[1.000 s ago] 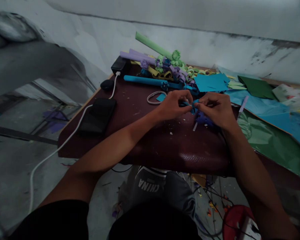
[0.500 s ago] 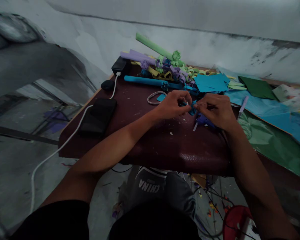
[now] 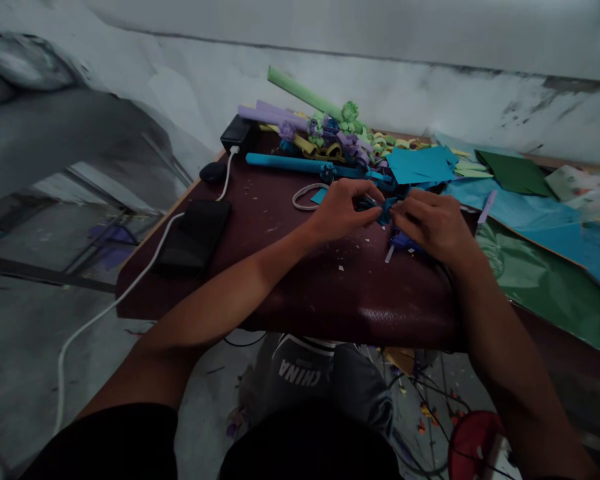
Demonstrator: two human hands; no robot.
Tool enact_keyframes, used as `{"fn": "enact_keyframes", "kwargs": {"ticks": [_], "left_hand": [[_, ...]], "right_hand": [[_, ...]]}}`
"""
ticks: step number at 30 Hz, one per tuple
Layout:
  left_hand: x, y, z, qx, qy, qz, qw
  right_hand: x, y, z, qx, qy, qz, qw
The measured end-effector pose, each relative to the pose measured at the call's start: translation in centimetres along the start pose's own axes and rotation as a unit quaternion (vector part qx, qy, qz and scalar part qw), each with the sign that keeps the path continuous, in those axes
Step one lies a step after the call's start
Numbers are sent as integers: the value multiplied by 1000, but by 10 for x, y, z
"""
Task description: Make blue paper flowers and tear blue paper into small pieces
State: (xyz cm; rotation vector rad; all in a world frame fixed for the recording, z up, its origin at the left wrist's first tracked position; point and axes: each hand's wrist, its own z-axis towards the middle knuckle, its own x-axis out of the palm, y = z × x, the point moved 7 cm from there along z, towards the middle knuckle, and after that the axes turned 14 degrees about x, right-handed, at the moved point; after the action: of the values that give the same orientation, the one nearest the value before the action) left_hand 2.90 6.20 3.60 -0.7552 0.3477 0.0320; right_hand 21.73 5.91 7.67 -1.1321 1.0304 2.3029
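A small folded blue paper piece (image 3: 387, 209) is pinched between my two hands above the dark red table (image 3: 290, 267). My left hand (image 3: 347, 208) grips its left side with thumb and fingers. From the right, my right hand (image 3: 430, 219) holds the same piece with its fingertips; part of the paper is hidden behind the fingers. Beneath my right hand lies a blue-purple object (image 3: 404, 241), mostly covered, its kind unclear. Next to my left hand are a pale loop band (image 3: 305, 198) and a small blue paper square (image 3: 319, 196).
Rolled paper tubes, a blue one (image 3: 280, 162) and a green one (image 3: 300, 92), lie at the back among paper flowers. Blue sheets (image 3: 423, 163) and green wrapped sheets (image 3: 545, 280) cover the right. A phone (image 3: 195, 233) with a white cable (image 3: 105, 310) sits left.
My hands stay nearly in place on the blue paper piece. The fingers of my right hand have shifted slightly, and the view has moved a little.
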Motion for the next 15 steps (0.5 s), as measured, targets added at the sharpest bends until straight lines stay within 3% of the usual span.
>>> {"fn": "enact_keyframes", "kwargs": {"ticks": [8, 15], "left_hand": [[-1, -5, 2, 22, 10, 17, 1000], [-1, -8, 1, 67, 17, 125, 990]], "right_hand": [[-7, -3, 2, 2, -47, 12, 999], [-1, -4, 3, 31, -61, 3, 998]]}}
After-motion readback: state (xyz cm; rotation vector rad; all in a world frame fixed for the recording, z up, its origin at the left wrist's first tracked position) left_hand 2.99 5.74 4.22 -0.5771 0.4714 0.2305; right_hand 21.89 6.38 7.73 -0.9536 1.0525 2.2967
